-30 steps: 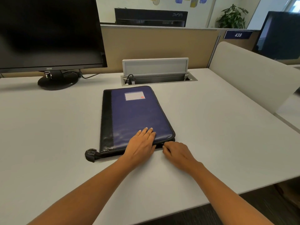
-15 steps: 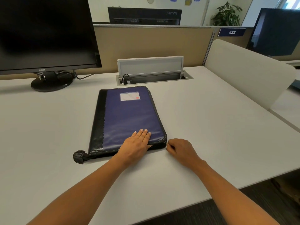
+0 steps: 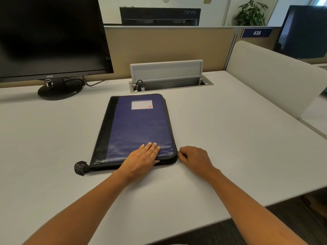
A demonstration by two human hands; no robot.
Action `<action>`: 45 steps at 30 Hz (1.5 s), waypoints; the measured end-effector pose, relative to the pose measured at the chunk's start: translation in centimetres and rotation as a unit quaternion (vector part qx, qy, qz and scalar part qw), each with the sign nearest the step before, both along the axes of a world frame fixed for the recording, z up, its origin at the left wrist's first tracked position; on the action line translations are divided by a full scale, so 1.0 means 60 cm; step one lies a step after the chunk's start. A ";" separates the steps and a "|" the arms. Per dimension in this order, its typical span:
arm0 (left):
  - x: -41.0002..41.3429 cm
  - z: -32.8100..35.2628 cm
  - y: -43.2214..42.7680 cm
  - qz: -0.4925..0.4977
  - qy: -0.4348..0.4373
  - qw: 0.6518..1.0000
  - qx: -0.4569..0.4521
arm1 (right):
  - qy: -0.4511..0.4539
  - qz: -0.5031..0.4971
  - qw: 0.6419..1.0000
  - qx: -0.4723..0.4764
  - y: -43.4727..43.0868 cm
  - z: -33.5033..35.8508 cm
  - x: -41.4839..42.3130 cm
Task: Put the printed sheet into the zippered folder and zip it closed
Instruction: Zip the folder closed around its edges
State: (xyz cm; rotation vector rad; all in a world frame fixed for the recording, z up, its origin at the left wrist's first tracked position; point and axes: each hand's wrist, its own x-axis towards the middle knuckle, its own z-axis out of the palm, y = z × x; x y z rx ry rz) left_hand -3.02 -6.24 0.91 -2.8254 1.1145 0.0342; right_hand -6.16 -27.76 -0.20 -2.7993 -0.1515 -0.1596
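The white table [image 3: 230, 138] carries the blue zippered folder [image 3: 138, 128], which lies flat with its cover down, contents hidden. Its long axis runs away from the person, label [image 3: 142, 104] at the far end. The left hand [image 3: 141, 160] presses flat on the near cover, fingers together. The right hand [image 3: 194, 158] curls against the near right corner; I cannot tell what it pinches.

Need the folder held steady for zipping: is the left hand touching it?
Touching. The head view shows the left hand lying flat on the folder, fingers straight on its cover.
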 end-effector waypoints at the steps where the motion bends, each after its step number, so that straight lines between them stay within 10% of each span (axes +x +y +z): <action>1: 0.000 0.000 0.006 -0.003 -0.002 1.000 -0.003 | -0.001 0.004 1.000 -0.004 0.002 0.000 0.001; 10: -0.029 0.021 0.049 0.006 -0.099 0.990 -0.097 | 0.052 0.103 0.993 -0.015 0.050 0.009 0.006; 17: -0.030 -0.004 0.011 0.111 -0.005 0.993 -0.029 | 0.056 0.155 0.986 -0.020 0.080 0.004 -0.005; 45: -0.051 0.009 0.080 -0.013 -0.182 0.977 -0.110 | -0.008 0.155 0.988 0.015 0.130 -0.006 0.002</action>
